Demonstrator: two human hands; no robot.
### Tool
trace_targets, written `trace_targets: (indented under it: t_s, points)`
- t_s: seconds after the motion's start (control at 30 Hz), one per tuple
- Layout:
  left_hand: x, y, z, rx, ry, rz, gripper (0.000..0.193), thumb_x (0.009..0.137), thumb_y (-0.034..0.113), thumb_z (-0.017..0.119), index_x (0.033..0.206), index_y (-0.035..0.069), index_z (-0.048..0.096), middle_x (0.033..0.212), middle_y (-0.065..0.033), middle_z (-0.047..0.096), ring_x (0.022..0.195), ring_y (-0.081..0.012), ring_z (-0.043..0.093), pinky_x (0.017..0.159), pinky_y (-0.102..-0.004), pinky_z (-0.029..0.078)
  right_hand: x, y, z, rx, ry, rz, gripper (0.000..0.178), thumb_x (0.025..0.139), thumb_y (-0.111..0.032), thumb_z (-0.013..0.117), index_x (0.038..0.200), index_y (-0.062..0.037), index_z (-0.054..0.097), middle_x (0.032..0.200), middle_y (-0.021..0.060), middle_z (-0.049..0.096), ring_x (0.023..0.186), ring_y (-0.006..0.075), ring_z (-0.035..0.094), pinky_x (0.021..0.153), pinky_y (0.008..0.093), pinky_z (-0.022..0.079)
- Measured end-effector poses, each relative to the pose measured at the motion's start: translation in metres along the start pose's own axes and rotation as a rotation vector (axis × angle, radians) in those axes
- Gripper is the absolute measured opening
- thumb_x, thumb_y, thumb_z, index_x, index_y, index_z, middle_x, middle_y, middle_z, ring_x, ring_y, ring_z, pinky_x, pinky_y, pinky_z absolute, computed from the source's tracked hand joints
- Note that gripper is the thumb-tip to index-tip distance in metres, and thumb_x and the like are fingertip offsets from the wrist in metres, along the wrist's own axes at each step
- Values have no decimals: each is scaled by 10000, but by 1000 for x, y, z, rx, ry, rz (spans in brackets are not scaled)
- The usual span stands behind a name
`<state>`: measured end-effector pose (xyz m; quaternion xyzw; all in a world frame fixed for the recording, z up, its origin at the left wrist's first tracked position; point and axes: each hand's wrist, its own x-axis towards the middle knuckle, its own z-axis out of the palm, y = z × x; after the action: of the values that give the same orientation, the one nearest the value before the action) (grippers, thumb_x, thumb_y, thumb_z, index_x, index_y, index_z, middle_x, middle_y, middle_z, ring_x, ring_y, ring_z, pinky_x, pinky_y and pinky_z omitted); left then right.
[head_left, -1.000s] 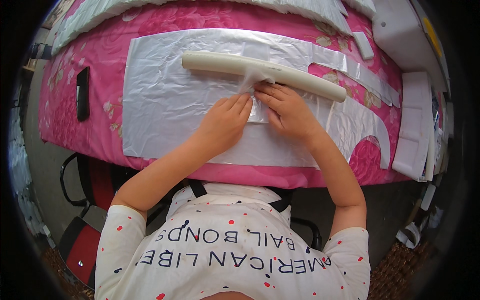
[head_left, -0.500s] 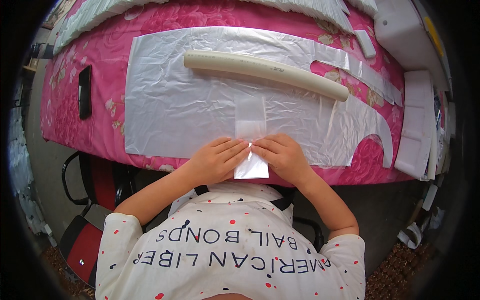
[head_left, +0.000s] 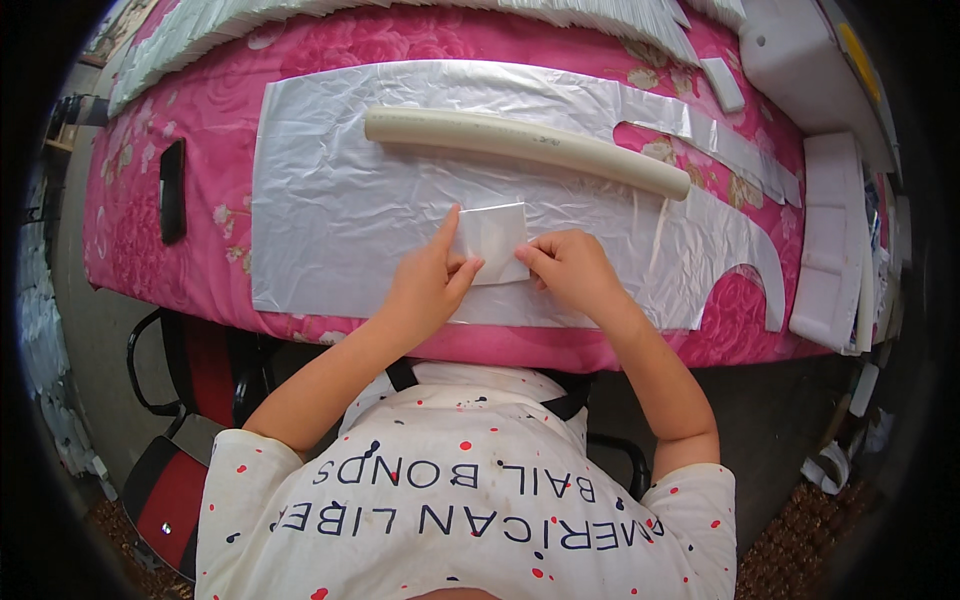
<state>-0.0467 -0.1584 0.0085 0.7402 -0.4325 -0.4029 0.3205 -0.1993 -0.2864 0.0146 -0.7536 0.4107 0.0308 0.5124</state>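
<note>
A small squarish packet of folded, translucent white plastic film point(head_left: 495, 240) is between my two hands above the table. My left hand point(head_left: 428, 275) holds its left side, the index finger stretched along the edge and the thumb at the lower left corner. On the other side, my right hand point(head_left: 570, 268) pinches the packet's right edge between thumb and fingers. Under the hands a large, thin, apron-shaped plastic sheet point(head_left: 330, 230) lies spread out, with curved cut-outs at its right end. Across its far part rests a long cream plastic pipe point(head_left: 530, 145).
A pink floral cloth point(head_left: 130, 240) covers the table. A black phone point(head_left: 172, 190) lies at the left. Long stacks of folded white film point(head_left: 400, 12) line the far edge. White foam blocks point(head_left: 832, 240) stand at the right. Red-and-black chairs point(head_left: 165, 500) are at the lower left.
The long film strip has become a shorter, squarer packet, now farther from the table's near edge. My hands have moved forward and apart, from its middle to its two sides.
</note>
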Motion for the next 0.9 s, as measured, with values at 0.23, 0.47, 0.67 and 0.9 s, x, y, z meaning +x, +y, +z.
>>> trace_targets:
  t_s: [0.23, 0.47, 0.67, 0.9]
  points:
    - [10, -4, -3, -43, 103, -3, 726, 774, 98, 650, 1370, -15, 251, 919, -139, 613, 721, -207, 597, 616, -288, 466, 15, -6, -4, -27, -107, 172, 320, 826, -261, 571, 645, -7, 641, 545, 79, 605, 499, 153, 598, 540, 313, 465]
    - [6, -3, 10, 582, 198, 608, 771, 761, 217, 642, 1368, -36, 238, 1335, -197, 382, 1209, -324, 392, 976, -423, 329, 20, -1, -3, 93, -126, 195, 325, 818, -229, 574, 602, 13, 604, 534, 85, 582, 488, 164, 602, 513, 301, 459]
    - [20, -4, 36, 656, 79, 506, 930, 735, 502, 593, 1344, -100, 231, 1435, -247, 190, 1358, -347, 147, 1093, -460, 118, 22, 0, -3, 101, -98, 188, 303, 795, -222, 572, 603, 9, 615, 533, 99, 592, 513, 176, 628, 518, 313, 470]
    - [22, -11, 42, 662, 39, 450, 1098, 643, 578, 638, 1353, -117, 170, 1447, -257, 137, 1367, -356, 101, 1097, -474, 77, 4, -8, 5, -251, 81, -23, 262, 710, -282, 612, 639, -33, 656, 565, 140, 611, 549, 246, 623, 559, 377, 492]
